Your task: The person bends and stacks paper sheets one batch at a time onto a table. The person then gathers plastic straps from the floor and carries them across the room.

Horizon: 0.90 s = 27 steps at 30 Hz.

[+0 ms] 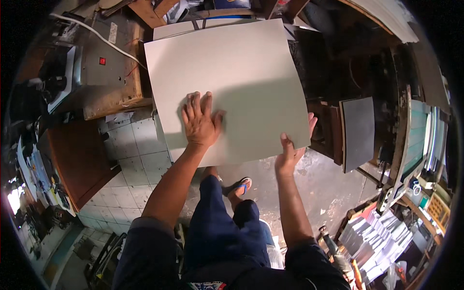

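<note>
A large pale sheet of board (246, 67) lies in front of me, its near edge toward my body. My left hand (201, 119) rests flat on its left half, fingers spread and pointing away from me. At the near right corner, my right hand (291, 151) grips the board, thumb on top and fingers underneath, with some fingertips showing past the right edge. A shadow covers much of the board's near right part. What supports the board is mostly hidden beneath it.
To the left stands a grey machine panel with a red switch (102, 61) and a pale cable (99, 36). A brown wooden cabinet (72, 164) is below it. On the right are a dark upright panel (358, 133) and stacked papers (379, 241).
</note>
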Motion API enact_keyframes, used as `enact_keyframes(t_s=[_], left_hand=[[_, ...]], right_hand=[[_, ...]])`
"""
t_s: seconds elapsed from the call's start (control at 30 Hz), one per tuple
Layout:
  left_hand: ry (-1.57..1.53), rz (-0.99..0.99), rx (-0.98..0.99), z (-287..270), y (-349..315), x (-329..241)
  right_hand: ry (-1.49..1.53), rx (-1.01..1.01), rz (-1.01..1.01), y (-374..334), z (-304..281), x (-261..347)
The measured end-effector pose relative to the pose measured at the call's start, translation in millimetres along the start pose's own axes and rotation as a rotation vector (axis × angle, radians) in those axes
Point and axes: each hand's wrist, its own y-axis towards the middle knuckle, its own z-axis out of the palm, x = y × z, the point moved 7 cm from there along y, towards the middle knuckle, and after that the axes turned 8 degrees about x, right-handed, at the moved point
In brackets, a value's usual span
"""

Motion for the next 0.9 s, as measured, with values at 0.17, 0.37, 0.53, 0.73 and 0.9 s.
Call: enact_keyframes(t_s=[0.17,0.37,0.53,0.73,0.9], left_hand=[[-0.009,0.003,0.041,14,2,3],[-0.043,-0.017,0.022,21,0,6],[0.012,-0.006,-0.001,25,0,0],[-0.02,-0.039,0.014,6,-3,16],[-0.231,-0.386,-0.284,-27,-66,80]], right_hand=[[-0.467,0.102,-0.168,5,72,31],[-0.779,0.167,-0.323,-1,132,9],[-1.056,0.092,-0.196,16,139,-20],[-0.389,-0.022,-0.047,2,67,23],[0.286,0.152,0.562,21,-82,-56]])
